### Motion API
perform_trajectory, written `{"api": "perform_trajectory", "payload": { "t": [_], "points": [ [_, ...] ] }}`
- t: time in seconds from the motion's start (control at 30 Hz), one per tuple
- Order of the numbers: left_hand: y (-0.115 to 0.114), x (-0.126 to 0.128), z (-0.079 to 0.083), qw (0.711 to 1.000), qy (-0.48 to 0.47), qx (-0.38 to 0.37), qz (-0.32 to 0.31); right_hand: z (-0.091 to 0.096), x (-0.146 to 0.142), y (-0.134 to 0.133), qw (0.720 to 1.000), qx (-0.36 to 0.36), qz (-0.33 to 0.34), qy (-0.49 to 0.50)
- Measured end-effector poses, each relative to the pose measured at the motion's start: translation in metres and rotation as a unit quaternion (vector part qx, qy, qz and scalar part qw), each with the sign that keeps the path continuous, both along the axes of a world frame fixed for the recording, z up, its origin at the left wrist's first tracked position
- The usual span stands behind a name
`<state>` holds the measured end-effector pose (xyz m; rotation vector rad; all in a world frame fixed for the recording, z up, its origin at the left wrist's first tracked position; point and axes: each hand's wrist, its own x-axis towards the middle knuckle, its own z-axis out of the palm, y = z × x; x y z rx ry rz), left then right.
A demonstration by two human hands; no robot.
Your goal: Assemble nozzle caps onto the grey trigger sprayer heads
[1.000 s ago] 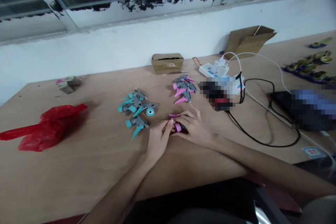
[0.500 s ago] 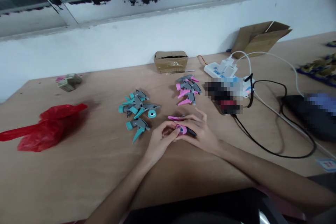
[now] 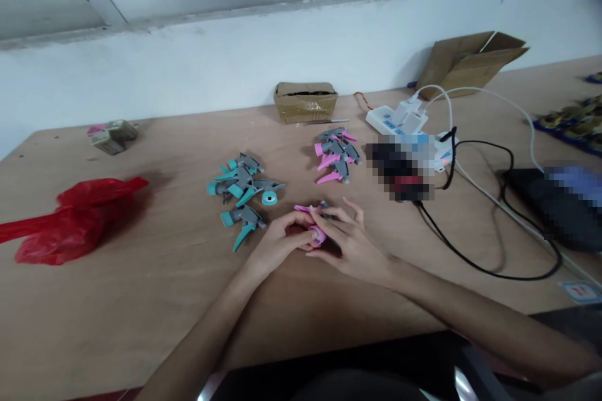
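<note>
Both hands meet over a pink-and-grey trigger spray head point(image 3: 318, 236) above the table. My left hand point(image 3: 283, 238) is closed round it from the left, with the thumb on its pink collar. My right hand point(image 3: 350, 241) grips the same spray head from the right, thumb and fingers at the collar and some outer fingers raised. The pink trigger shows beyond the fingertips; much of the body is hidden by the hands. Left of my hands lies a group of teal-and-grey spray heads point(image 3: 244, 180). Beyond them lie several pink-and-grey spray heads point(image 3: 337, 153).
A red plastic bag point(image 3: 84, 216) lies at the left. Small cardboard box point(image 3: 305, 103) and larger open carton point(image 3: 463, 66) stand by the wall. On the right are a power strip point(image 3: 383, 120), a black cable point(image 3: 470, 268) and a dark pouch-like thing point(image 3: 540, 207).
The spray head has turned in my hands, and the black part seen at my right fingers is now hidden. My right fingers have shifted over the collar. The view has moved slightly.
</note>
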<state>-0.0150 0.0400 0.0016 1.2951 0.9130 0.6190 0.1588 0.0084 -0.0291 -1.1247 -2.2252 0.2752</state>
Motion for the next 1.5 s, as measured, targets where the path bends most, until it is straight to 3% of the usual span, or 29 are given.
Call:
{"api": "perform_trajectory", "payload": {
  "t": [0.17, 0.4, 0.77, 1.07, 1.37, 1.5],
  "points": [
    [0.000, 0.002, -0.006, 0.999, 0.005, 0.031, 0.016, -0.002, 0.005, 0.001, 0.999, -0.003, 0.027, -0.020],
    [-0.005, 0.007, -0.008, 1.000, 0.003, 0.010, 0.024, -0.001, 0.014, 0.004, 1.000, 0.018, 0.013, -0.017],
    [-0.014, 0.016, -0.012, 0.992, 0.081, 0.058, 0.079, -0.007, 0.015, 0.012, 0.999, 0.036, 0.010, 0.004],
    [-0.006, 0.010, 0.001, 0.997, 0.049, -0.041, 0.034, -0.001, 0.010, 0.006, 0.997, 0.077, -0.017, 0.010],
    [-0.018, 0.022, -0.012, 0.993, 0.062, 0.013, 0.102, -0.007, 0.010, 0.006, 0.993, 0.120, -0.018, 0.003],
    [-0.018, 0.021, -0.013, 0.994, 0.056, 0.025, 0.093, -0.005, 0.009, 0.002, 0.994, 0.108, -0.021, -0.001]
  ]
}}
